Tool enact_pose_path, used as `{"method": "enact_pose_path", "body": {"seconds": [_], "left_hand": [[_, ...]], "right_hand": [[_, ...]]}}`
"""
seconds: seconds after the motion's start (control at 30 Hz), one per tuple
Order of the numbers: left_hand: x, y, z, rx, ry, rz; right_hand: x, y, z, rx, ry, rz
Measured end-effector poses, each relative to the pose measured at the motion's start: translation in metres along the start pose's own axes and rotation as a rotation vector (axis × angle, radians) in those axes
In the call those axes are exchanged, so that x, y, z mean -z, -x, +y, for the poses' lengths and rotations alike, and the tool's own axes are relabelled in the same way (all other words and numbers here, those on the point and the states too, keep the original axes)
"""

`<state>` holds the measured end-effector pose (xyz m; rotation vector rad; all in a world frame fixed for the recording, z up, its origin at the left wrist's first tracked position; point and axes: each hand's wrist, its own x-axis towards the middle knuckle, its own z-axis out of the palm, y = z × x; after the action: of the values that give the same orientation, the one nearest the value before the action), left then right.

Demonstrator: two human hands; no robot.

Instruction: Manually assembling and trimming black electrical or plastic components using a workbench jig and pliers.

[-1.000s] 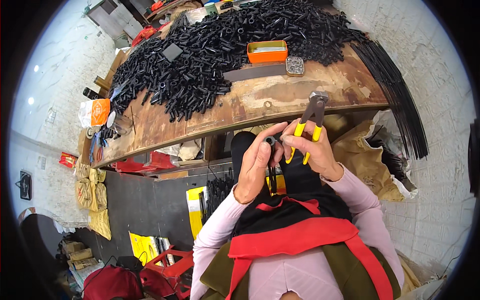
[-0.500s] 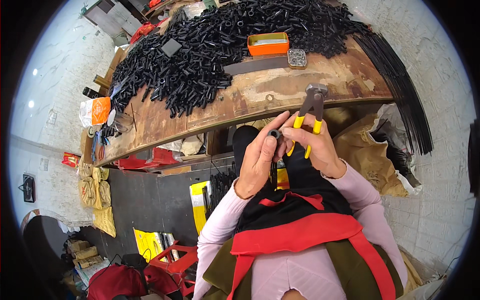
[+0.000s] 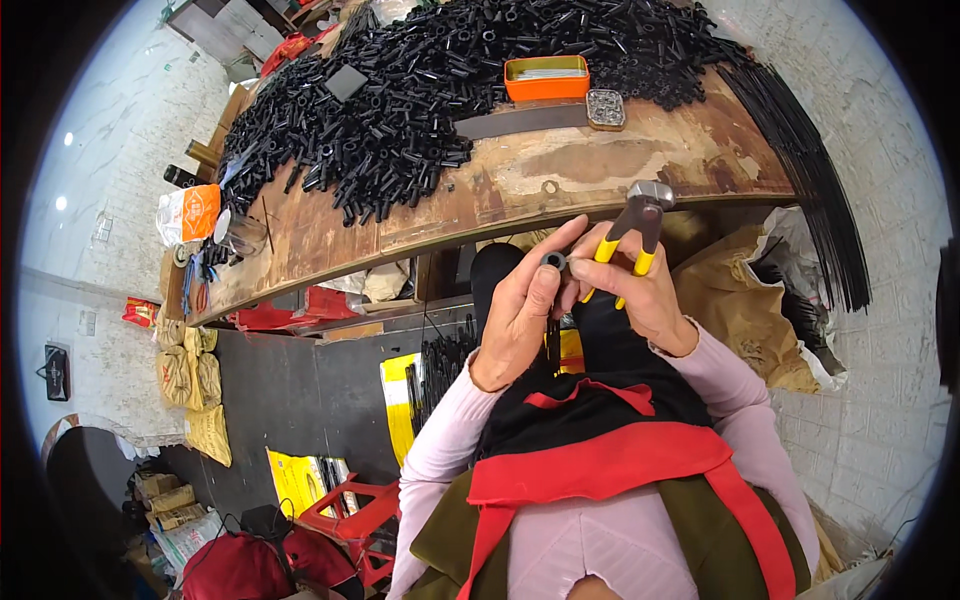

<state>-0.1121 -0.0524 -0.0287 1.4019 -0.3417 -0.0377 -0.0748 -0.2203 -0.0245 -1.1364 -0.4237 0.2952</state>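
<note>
Over my lap, my left hand pinches a short black tube between thumb and fingers, its round open end facing up. Beside it, my right hand holds end-cutting pincers with yellow handles, their grey metal head pointing away from me. The right thumb and a fingertip meet close to the tube's end; whether anything small lies between them is too fine to make out. Thin dark rods show below the left hand, and I cannot tell whether they join the tube.
Across the wooden workbench spreads a big heap of black tubes. An orange tin and a small clear box stand beyond my hands. Long black rods overhang the right edge. A brown sack sits below right.
The pincers have swung slightly to the right, and their head sits a little lower in the picture. Both hands keep nearly the same place and grip; the whole view has shifted slightly.
</note>
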Motion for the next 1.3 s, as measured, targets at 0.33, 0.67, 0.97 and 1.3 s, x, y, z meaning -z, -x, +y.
{"method": "enact_pose_path", "body": {"seconds": [0.33,0.67,0.97,1.3], "left_hand": [[0.005,-0.002,-0.004,0.011,0.131,-0.132],[0.007,-0.003,-0.005,0.014,0.207,-0.139],[0.011,-0.004,-0.01,0.008,0.227,-0.17],[0.014,-0.004,-0.003,0.075,0.287,-0.249]], "right_hand": [[0.015,-0.008,-0.021,0.362,0.646,-0.179],[0.007,-0.003,-0.027,0.06,0.489,-0.104],[0.007,-0.004,-0.017,0.07,0.295,-0.084],[0.014,-0.026,-0.042,0.081,0.672,-0.293]]}}
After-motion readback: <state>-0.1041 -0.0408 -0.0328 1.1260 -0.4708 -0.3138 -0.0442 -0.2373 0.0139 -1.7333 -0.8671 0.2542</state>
